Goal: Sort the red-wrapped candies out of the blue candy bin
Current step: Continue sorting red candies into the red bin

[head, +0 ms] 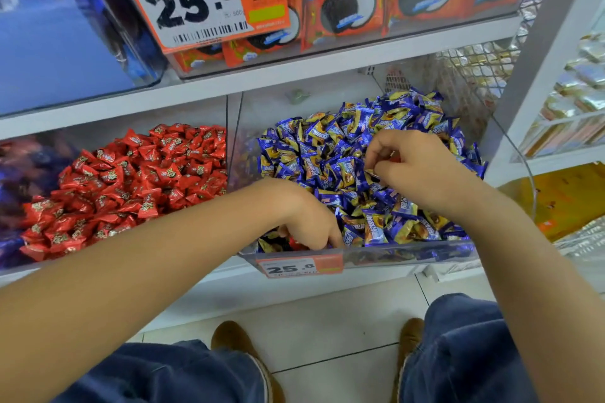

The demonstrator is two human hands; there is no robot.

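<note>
My left hand (307, 222) is dug into the near left corner of the blue candy bin (409, 253), fingers curled down among the wrappers. A scrap of red wrapper (296, 244) shows right under those fingertips, against the bin's front wall; I seem to be pinching it, though the knuckles hide the actual hold. My right hand (412, 167) sits farther back and to the right, over the middle of the heap of blue candies (327, 154), fingers (376, 154) curled in a pinch. There is a glint of red (394, 159) between thumb and forefinger, too small for me to say for sure it is a candy.

What matters next, I judge: the bin of red candies (137, 180) lies to the left, just beside the blue one across a clear divider. My left hand is the nearer one, so a short lift up and leftward over the divider would carry its piece home. The right hand's find would have to cross the whole blue bin.
</note>
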